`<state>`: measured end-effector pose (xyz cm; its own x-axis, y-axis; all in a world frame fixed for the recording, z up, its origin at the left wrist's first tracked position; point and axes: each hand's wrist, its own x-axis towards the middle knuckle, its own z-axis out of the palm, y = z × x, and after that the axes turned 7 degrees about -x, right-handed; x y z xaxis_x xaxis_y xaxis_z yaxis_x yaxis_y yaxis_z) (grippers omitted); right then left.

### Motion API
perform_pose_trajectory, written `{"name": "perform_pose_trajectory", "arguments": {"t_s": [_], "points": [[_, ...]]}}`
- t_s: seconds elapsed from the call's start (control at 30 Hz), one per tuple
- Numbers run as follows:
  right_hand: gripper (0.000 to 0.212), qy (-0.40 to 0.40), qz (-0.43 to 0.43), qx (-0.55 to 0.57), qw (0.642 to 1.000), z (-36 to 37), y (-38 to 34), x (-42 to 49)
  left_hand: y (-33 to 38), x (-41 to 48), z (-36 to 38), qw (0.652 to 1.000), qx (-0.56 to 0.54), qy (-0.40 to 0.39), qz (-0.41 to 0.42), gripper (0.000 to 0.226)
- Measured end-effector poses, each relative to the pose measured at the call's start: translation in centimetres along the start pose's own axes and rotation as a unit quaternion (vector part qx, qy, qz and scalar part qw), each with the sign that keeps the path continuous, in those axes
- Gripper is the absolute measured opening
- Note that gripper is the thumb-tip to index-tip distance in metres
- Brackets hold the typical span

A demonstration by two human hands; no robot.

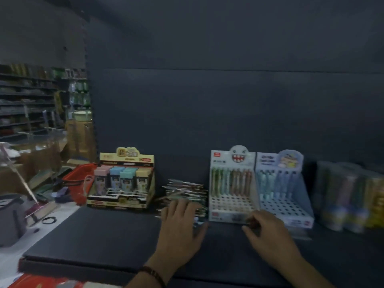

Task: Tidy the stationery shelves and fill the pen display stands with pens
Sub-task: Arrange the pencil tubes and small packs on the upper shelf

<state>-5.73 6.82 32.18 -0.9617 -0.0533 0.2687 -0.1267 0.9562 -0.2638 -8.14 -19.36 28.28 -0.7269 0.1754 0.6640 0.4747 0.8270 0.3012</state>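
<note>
A loose heap of pens (187,190) lies on the dark shelf (104,235) between two display boxes. My left hand (180,221) rests on the near side of the heap with fingers spread. To its right stands a white pen stand (232,196) with a toothy face on top; pens fill its back rows and its front holes are bare. My right hand (268,231) is at the stand's front edge and pinches what looks like a pen, blurred. A light blue pen stand (286,194) beside it holds a few pens at the back.
A yellow display box (122,179) of small pastel cases stands at the left. Clear packs of goods (351,194) line the right. Red baskets (79,175) and clutter lie beyond the shelf's left end, a grey bucket (10,217) lower left.
</note>
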Motion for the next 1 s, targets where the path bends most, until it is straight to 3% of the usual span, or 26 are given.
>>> {"name": "perform_pose_trajectory", "arguments": {"t_s": [0.17, 0.33, 0.5, 0.73, 1.0], "points": [[0.02, 0.052, 0.063, -0.053, 0.995, -0.9, 5.6, -2.5, 8.8, 1.2, 3.7, 0.989, -0.08, -0.103, 0.064, 0.03], [0.064, 0.024, 0.175, -0.121, 0.977, -1.5, 7.0, -3.0, 13.1, 2.4, 7.1, 0.982, -0.113, -0.146, 0.043, 0.026], [0.095, 0.021, 0.199, -0.142, 0.969, -0.4, 7.3, -2.6, 13.3, 2.3, 8.6, 0.977, -0.055, -0.208, 0.004, 0.03], [0.101, 0.018, 0.199, -0.13, 0.971, 0.1, 7.3, -2.3, 12.7, 1.7, 9.2, 0.978, -0.043, -0.203, 0.008, 0.045], [0.099, 0.026, 0.196, -0.087, 0.976, -0.2, 7.3, -2.5, 12.4, 1.9, 9.4, 0.979, -0.106, -0.175, -0.007, 0.031]]}}
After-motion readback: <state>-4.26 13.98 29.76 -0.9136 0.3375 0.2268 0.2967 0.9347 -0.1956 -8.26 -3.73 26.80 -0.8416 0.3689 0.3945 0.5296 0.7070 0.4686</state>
